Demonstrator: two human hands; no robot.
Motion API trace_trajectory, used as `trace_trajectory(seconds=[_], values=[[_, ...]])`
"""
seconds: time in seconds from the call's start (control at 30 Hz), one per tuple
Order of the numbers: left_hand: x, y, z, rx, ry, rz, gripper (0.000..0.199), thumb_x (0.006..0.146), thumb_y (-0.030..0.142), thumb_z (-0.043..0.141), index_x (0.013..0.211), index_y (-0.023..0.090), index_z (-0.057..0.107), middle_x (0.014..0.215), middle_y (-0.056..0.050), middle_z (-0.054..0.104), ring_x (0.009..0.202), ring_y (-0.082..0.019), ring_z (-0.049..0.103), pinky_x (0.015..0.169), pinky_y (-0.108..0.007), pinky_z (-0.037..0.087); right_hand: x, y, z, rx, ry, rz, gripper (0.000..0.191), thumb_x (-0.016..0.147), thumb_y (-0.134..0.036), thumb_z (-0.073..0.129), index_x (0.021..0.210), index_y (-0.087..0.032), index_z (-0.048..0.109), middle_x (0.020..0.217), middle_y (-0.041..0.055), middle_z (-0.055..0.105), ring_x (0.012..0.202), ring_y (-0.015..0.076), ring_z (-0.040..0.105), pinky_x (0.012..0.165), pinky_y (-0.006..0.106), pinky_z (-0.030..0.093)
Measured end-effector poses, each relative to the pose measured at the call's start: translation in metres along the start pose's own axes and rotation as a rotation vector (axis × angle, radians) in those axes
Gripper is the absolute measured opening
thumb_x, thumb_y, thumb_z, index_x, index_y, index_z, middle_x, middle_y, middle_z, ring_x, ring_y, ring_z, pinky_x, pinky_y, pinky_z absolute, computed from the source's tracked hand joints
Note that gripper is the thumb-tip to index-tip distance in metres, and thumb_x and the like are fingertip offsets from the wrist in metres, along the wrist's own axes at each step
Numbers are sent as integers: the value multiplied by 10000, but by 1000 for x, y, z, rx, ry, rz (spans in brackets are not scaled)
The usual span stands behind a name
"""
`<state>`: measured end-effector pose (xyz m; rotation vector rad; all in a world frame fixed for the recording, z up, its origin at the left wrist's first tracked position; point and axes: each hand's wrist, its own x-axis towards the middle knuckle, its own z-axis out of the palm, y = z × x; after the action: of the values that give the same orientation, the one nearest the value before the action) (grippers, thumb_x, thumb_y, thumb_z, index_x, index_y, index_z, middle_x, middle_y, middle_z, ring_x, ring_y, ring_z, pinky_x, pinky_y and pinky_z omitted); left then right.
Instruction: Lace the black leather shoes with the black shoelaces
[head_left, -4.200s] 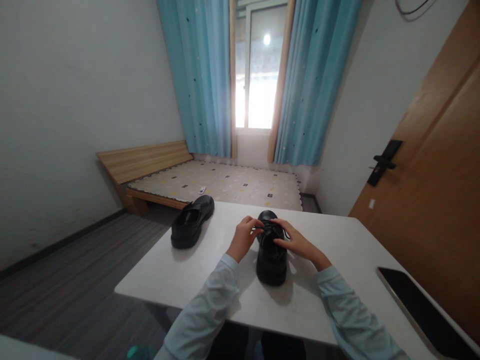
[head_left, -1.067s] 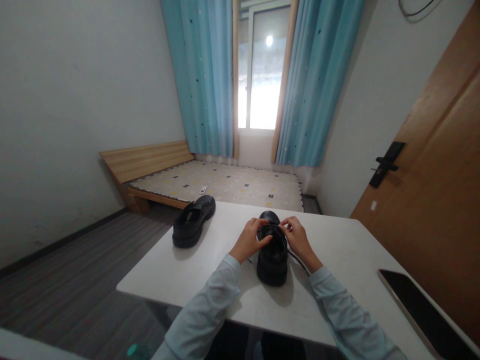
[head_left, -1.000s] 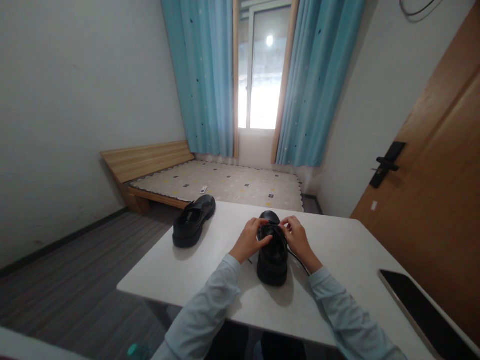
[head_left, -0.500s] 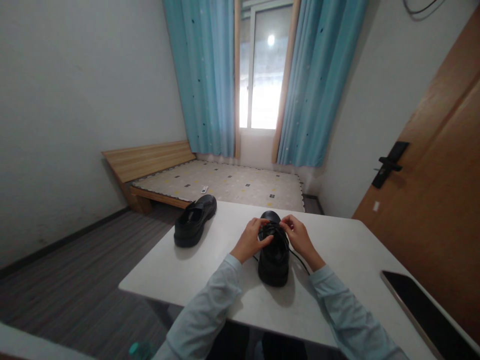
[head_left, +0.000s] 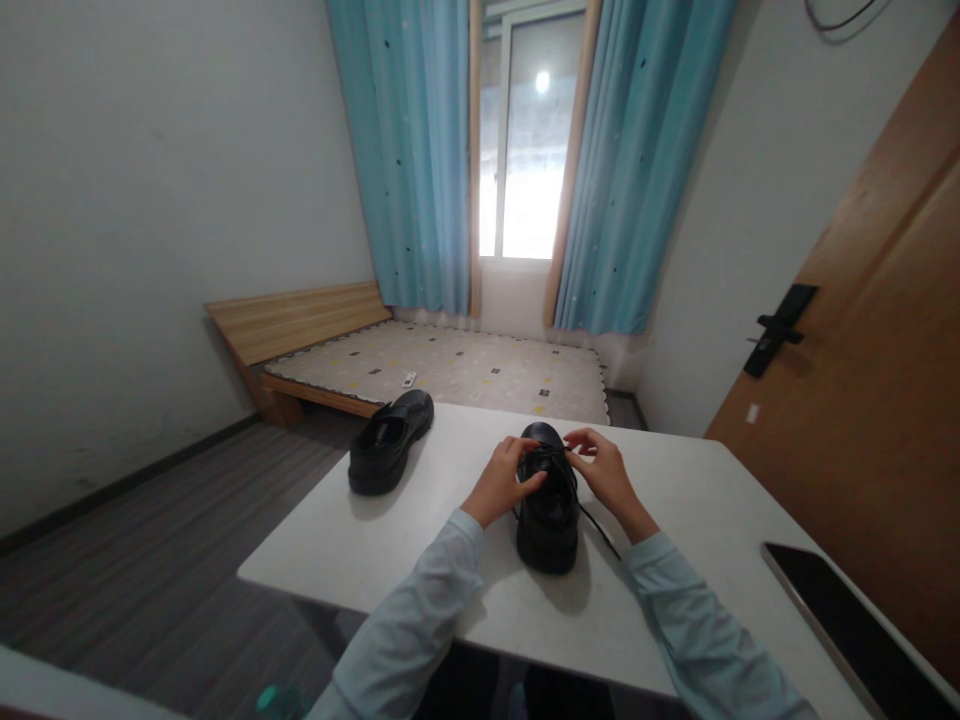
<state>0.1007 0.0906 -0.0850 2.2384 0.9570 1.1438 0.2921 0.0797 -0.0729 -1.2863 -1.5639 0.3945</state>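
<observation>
A black lace-up shoe (head_left: 547, 545) stands on the white table with its toe pointing away from me. My left hand (head_left: 504, 482) grips its left side, fingers at the lacing and thumb over the opening. At the right edge of the lacing, my right hand (head_left: 606, 478) pinches a black shoelace (head_left: 598, 528) between thumb and fingertips. Part of that lace trails down to the right across the tabletop, under my right wrist. The other black shoe (head_left: 386, 450) sits apart at the table's left edge, and neither hand touches it.
The white table (head_left: 427, 540) holds a dark phone or tablet (head_left: 847, 620) along its right edge. Beyond stands a bed (head_left: 465, 365) with a small white remote-like object (head_left: 409, 380) on it. A brown door (head_left: 862, 330) is at the right.
My right hand has shifted slightly right, away from the shoe's lacing, with its fingers spread a little more. My left hand and both shoes stay where they were.
</observation>
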Motion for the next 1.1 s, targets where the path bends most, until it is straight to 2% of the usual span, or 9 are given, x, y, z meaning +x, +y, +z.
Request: trace_trajectory(seconds=[0.2,0.33,0.43,0.6,0.67,0.73,0.87,0.97,1.1], values=[[1,-1,0,-1,-3,-14,378,737,222,635,1096,193,519,1046,-66,539,1010,-214,533,860,-372,471,-4,0,0,-367,73,-149,167,707,-165,514,828,-178,629,792,61,642,783,215,533,729,345,409],[1,-3,1,0,0,-3,364,740,223,635,1084,191,520,1038,-67,543,1008,-214,532,875,-379,464,-4,7,1,-434,54,-112,103,708,-197,514,728,-184,614,781,65,627,806,226,535,749,353,397],[0,-4,2,2,1,2,362,739,219,637,1080,181,521,1038,-74,546,1006,-215,529,889,-383,456,-1,12,1,-288,39,45,79,665,-245,543,656,-184,590,731,51,614,707,196,533,697,334,407],[-2,-5,2,37,14,14,356,737,225,637,1073,178,526,1036,-78,555,1011,-222,518,913,-396,435,0,11,-3,304,-93,369,157,616,-321,603,653,-169,615,688,28,615,630,151,525,628,298,431],[-3,-4,1,55,23,14,355,736,234,639,1070,185,530,1045,-78,558,1025,-227,511,922,-404,424,-2,7,-6,480,-124,436,182,600,-327,643,678,-163,625,727,36,637,635,138,529,621,283,434],[-3,-3,1,69,28,9,356,734,238,639,1071,190,533,1057,-78,559,1038,-231,505,925,-409,418,-3,3,-7,551,-139,459,206,593,-332,672,695,-159,626,763,49,658,649,134,539,615,270,431],[-3,-2,0,89,23,-6,366,733,247,637,1081,194,535,1066,-79,559,1040,-235,504,915,-412,416,-2,1,-6,494,-151,400,211,645,-356,646,714,-165,590,738,38,657,668,141,559,611,261,427],[-2,-1,0,94,18,-16,367,738,252,633,1085,186,534,1068,-84,559,1041,-238,504,913,-413,416,1,5,-5,315,-106,243,200,668,-364,622,699,-175,565,671,5,602,650,146,544,610,271,417],[-2,-1,1,94,19,-21,362,738,250,634,1081,193,535,1062,-79,561,1041,-237,503,914,-416,414,2,11,-11,-25,-73,11,161,726,-342,595,708,-186,561,678,5,574,634,154,511,609,286,397]])
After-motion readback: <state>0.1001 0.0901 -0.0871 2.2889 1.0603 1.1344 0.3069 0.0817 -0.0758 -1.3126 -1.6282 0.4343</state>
